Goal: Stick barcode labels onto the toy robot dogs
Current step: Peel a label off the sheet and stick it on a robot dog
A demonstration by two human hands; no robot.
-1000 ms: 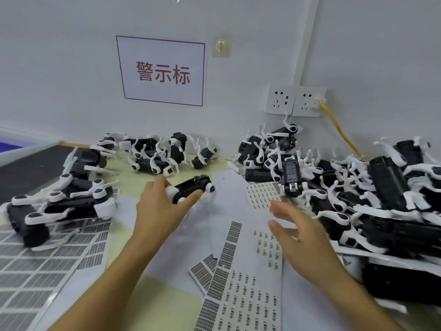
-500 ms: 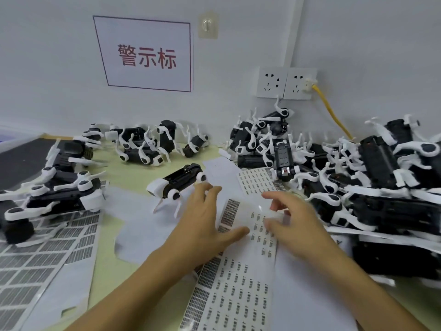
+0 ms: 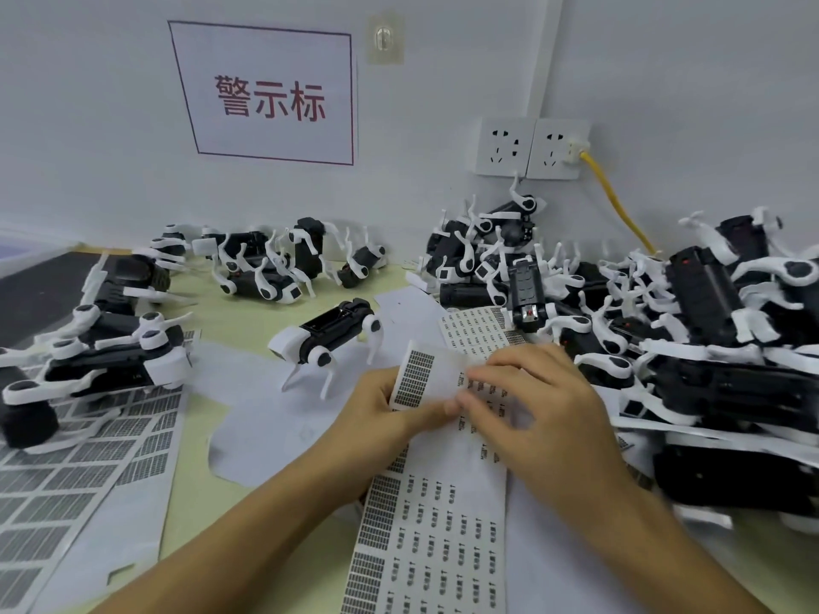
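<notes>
2 hands (image 3: 465,405) pinched on label sheet (image 3: 436,516).

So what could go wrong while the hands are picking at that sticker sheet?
The label sheet is curled up at its far end where the left hand and right hand pinch it, so a tiny label could crease or stick to a finger. The toy dog standing just beyond the hands looks easy to knock over. The big pile of dogs on the right crowds the sheet and might slide onto it.
</notes>
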